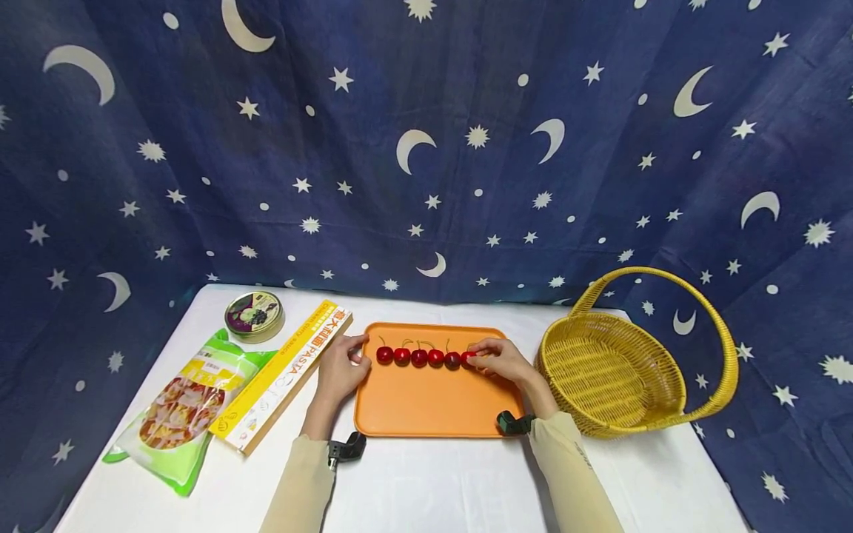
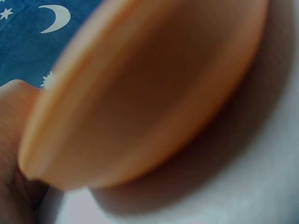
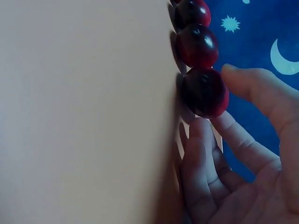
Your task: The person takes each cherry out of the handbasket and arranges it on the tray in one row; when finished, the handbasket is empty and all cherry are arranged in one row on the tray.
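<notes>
On an orange tray (image 1: 429, 407) lies a row of several dark red cherries (image 1: 419, 358) with thin stems, running left to right. My right hand (image 1: 503, 361) pinches the rightmost cherry (image 1: 469, 360); in the right wrist view, thumb and fingers stand around that cherry (image 3: 204, 92), which sits against its neighbour. My left hand (image 1: 341, 370) holds the tray's left rim with bent fingers. From the left wrist, the tray's edge (image 2: 140, 102) is close and blurred, hiding most of the left hand (image 2: 16, 140).
Right of the tray stands a yellow wicker basket (image 1: 553, 355) with a tall handle. To the left are a pasta box (image 1: 286, 374), a green food bag (image 1: 183, 407) and a round tin (image 1: 255, 314). A starry blue cloth (image 1: 373, 148) hangs behind the white table (image 1: 426, 488).
</notes>
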A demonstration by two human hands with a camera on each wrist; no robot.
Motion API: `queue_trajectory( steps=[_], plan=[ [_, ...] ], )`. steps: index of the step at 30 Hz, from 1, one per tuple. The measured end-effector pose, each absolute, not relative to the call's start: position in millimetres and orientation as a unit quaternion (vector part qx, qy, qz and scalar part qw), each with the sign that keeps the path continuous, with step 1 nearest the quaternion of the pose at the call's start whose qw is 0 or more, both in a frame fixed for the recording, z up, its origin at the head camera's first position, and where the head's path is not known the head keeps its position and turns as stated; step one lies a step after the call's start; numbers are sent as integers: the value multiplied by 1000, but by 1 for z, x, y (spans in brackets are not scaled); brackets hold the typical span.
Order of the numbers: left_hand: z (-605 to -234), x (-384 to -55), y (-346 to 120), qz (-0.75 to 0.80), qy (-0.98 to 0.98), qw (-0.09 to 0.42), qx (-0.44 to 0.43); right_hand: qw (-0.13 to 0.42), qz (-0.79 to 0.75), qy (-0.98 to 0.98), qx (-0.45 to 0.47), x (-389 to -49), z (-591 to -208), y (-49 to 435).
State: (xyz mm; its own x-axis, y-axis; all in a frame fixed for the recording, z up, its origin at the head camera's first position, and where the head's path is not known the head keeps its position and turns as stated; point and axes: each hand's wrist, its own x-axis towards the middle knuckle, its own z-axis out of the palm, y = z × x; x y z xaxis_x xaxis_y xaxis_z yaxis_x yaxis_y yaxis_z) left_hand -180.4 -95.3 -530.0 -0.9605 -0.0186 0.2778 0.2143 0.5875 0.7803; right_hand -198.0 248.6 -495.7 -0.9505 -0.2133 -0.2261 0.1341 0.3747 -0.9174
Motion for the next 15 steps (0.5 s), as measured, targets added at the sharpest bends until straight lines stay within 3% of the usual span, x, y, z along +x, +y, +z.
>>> queue_trajectory(
  steps=[15],
  plan=[
    [-527, -181, -92, -445, -885, 125, -48, 174, -566, 805, -48, -194, -487, 253]
  ],
)
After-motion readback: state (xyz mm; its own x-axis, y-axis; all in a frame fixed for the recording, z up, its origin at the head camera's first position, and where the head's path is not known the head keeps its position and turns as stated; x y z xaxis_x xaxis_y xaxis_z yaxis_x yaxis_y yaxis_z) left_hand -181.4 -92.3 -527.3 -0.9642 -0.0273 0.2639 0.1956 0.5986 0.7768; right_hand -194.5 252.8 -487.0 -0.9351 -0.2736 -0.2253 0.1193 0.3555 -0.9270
